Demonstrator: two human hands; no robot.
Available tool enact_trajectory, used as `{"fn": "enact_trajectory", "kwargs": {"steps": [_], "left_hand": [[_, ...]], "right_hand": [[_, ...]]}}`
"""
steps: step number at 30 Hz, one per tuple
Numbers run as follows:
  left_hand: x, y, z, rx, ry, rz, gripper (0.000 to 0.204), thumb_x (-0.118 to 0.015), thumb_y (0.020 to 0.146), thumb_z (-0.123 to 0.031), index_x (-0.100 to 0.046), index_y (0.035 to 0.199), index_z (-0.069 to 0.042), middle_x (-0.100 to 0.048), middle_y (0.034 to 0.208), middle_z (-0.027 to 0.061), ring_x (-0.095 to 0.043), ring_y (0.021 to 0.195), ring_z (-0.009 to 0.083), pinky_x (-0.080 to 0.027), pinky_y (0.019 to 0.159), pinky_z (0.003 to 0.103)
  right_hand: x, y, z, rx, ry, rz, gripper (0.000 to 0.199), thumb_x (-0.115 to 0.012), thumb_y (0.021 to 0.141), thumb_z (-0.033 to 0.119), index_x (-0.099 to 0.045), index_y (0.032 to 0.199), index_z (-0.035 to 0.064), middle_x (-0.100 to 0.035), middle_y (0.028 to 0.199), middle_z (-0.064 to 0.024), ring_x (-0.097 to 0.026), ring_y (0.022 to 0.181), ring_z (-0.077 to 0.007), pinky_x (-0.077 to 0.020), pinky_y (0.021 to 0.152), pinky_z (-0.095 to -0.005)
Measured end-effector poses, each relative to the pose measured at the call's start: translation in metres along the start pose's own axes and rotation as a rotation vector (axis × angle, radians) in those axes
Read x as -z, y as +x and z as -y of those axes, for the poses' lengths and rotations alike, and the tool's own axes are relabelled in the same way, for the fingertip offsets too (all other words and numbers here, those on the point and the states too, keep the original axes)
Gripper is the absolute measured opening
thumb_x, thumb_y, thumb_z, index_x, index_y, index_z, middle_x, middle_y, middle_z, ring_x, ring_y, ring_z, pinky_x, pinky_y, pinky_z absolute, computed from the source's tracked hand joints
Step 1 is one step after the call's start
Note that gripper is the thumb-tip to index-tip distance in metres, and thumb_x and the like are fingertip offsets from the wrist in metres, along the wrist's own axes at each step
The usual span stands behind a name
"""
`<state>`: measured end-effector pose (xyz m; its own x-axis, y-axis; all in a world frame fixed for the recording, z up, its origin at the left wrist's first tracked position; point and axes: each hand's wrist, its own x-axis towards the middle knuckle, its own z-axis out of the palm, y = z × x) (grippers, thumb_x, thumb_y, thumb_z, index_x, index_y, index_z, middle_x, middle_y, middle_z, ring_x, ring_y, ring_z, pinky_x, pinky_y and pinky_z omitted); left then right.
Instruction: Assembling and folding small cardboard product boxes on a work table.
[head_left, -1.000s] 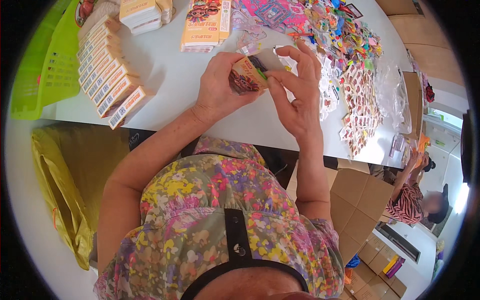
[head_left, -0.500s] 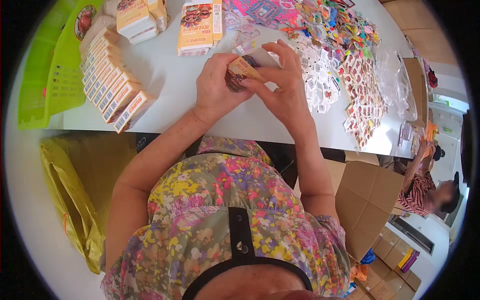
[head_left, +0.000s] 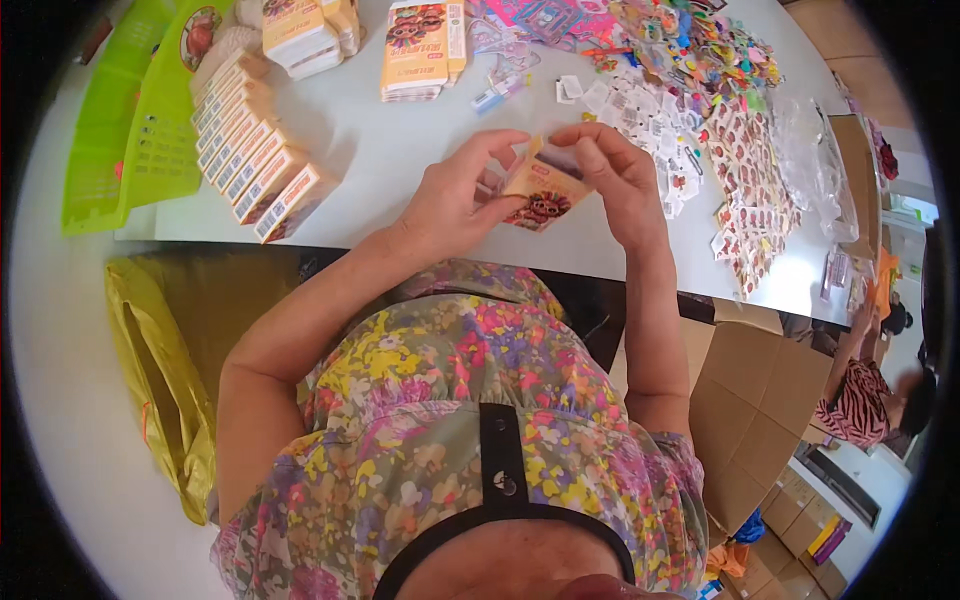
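A small printed cardboard box (head_left: pixel 540 190) with a cartoon picture is held over the white table (head_left: pixel 400 150). My left hand (head_left: pixel 450 195) grips its left side, thumb and fingers curled around it. On the box's right end, my right hand (head_left: pixel 615 175) pinches the top edge. A row of finished boxes (head_left: pixel 255 150) stands on edge to the left. A stack of flat unfolded boxes (head_left: pixel 420 45) lies beyond my hands.
A green plastic basket (head_left: pixel 140 120) sits at the table's left end. Many small colourful packets (head_left: pixel 730 140) cover the right side. A yellow bag (head_left: pixel 160 370) hangs below the table. Cardboard cartons (head_left: pixel 760 400) stand at right, near another person (head_left: pixel 870 390).
The box has turned in my hands and now shows its picture face; my fingers have shifted to its ends. The view has tilted, so the table sits lower in the picture.
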<state>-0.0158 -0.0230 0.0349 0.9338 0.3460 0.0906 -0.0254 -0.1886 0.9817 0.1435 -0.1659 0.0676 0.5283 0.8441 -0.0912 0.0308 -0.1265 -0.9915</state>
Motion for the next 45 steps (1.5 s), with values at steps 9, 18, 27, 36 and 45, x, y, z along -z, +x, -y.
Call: {"fn": "enact_trajectory", "kwargs": {"steps": [9, 18, 27, 36, 45], "left_hand": [[0.004, -0.030, 0.013, -0.029, 0.015, 0.019, 0.059, -0.070, 0.079, 0.002, -0.045, 0.132, -0.009, -0.055, 0.107, 0.0113, -0.065, 0.090, 0.0236, -0.054, 0.078, 0.033], [0.009, -0.038, 0.017, -0.063, 0.034, 0.022, 0.050, -0.072, 0.079, 0.000, -0.051, 0.123, -0.006, -0.054, 0.107, 0.0120, -0.063, 0.087, 0.0246, -0.053, 0.078, 0.033], [0.007, -0.028, 0.013, -0.196, 0.030, -0.093, 0.026, -0.069, 0.085, -0.002, -0.059, 0.109, -0.001, -0.058, 0.106, 0.0087, -0.061, 0.095, 0.0149, -0.051, 0.085, 0.028], [0.018, -0.014, 0.007, 0.107, -0.289, -0.018, 0.013, -0.072, 0.083, -0.003, -0.067, 0.095, 0.001, -0.063, 0.090, 0.0023, -0.062, 0.084, 0.0078, -0.053, 0.072, 0.022], [0.019, -0.014, 0.002, 0.114, -0.345, -0.021, 0.008, -0.072, 0.083, -0.003, -0.070, 0.090, 0.000, -0.067, 0.085, 0.0019, -0.062, 0.078, 0.0067, -0.052, 0.071, 0.021]], "right_hand": [[-0.029, -0.028, -0.037, 0.291, 0.231, -0.210, 0.036, -0.067, 0.089, 0.010, -0.053, 0.121, -0.0012, -0.060, 0.109, -0.0062, -0.059, 0.095, -0.0137, -0.0507, 0.082, -0.0303], [-0.040, -0.045, -0.045, 0.421, -0.455, -0.253, 0.024, -0.077, 0.078, 0.006, -0.067, 0.100, 0.0004, -0.065, 0.104, -0.0094, -0.065, 0.090, -0.0176, -0.0527, 0.076, -0.0308], [-0.042, -0.041, -0.022, 0.201, -0.143, -0.251, 0.013, -0.069, 0.084, 0.001, -0.070, 0.096, -0.0009, -0.068, 0.097, -0.0096, -0.061, 0.081, -0.0139, -0.0472, 0.069, -0.0246], [-0.012, -0.023, 0.002, -0.171, -0.144, 0.106, 0.009, -0.067, 0.085, 0.001, -0.071, 0.092, 0.0000, -0.067, 0.088, -0.0027, -0.059, 0.082, -0.0076, -0.0500, 0.075, -0.0225], [-0.016, -0.029, 0.003, -0.200, -0.097, 0.092, 0.016, -0.069, 0.081, -0.003, -0.072, 0.096, -0.0002, -0.069, 0.092, -0.0038, -0.062, 0.087, -0.0096, -0.0525, 0.076, -0.0237]]}}
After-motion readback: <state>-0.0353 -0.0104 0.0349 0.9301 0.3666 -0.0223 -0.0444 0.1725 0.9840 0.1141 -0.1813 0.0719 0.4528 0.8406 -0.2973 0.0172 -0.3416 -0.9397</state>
